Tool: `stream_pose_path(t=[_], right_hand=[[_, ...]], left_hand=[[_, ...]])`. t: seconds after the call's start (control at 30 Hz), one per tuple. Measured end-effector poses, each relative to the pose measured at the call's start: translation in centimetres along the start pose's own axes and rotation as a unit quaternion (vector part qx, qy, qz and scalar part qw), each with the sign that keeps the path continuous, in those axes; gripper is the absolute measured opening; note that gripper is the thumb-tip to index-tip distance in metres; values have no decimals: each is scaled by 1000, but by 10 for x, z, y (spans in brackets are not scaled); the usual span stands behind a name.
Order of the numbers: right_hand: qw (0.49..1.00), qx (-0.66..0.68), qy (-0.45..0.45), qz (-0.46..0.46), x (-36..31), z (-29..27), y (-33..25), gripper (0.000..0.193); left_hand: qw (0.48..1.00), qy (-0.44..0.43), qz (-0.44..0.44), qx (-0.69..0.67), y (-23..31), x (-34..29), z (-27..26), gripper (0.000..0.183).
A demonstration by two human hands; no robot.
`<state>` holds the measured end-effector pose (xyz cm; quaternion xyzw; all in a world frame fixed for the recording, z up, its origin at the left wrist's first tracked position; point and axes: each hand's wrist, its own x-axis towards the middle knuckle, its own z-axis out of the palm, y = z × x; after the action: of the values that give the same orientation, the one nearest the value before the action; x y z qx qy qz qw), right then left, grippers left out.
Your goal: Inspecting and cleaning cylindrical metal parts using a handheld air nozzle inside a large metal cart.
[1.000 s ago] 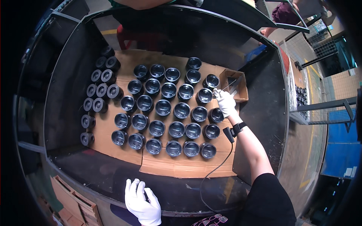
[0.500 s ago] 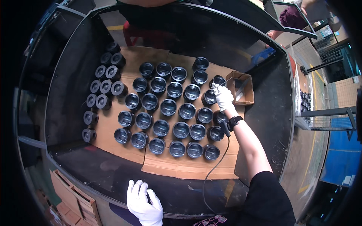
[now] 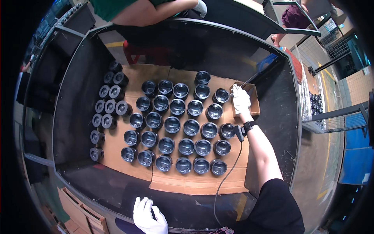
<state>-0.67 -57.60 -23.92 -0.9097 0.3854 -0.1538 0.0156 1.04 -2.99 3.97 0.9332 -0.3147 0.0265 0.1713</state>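
Observation:
My right hand point(image 3: 241, 100), in a white glove, is closed on a thin metal rod point(image 3: 249, 80) that slants up and away over a small brown box point(image 3: 254, 106). Around that wrist sits a black band point(image 3: 249, 126), with a black plug-like piece and a cable beside it. Left of the hand stand rows of dark engine pistons, hollow side up; the nearest piston point(image 3: 221, 95) is just beside my fingers. At the lower edge my left hand point(image 3: 149, 219), also gloved, hovers with loosely curled fingers and the thumb apart. Nothing shows in it.
More pistons, crown side up, stand along the left, such as one piston point(image 3: 122, 107). Brown cardboard point(image 3: 202, 187) lines the floor of the black-walled bin point(image 3: 272, 117). A black cable point(image 3: 224, 177) hangs over its near side. Beyond the far wall is another person's arm point(image 3: 167, 11).
My right hand has moved right, away from the pistons to the box, rod still held. The whole view has shifted, showing more of the person beyond. My left hand stays about the same.

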Motion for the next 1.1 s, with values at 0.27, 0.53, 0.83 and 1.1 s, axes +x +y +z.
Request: stream_pose_path(t=[0.27, 0.53, 0.83, 1.1], right_hand=[[996, 85, -12, -24, -4, 10, -18, 35], [995, 93, 7, 43, 40, 25, -29, 34], [996, 74, -9, 56, 68, 19, -48, 35], [988, 136, 5, 74, 103, 22, -92, 31]], left_hand=[[1000, -10, -14, 11, -1, -4, -1, 15], [998, -48, -38, 11, -1, -1, -1, 18], [997, -52, -54, 0, -4, 1, 2, 17], [996, -67, -61, -1, -4, 0, -2, 19]])
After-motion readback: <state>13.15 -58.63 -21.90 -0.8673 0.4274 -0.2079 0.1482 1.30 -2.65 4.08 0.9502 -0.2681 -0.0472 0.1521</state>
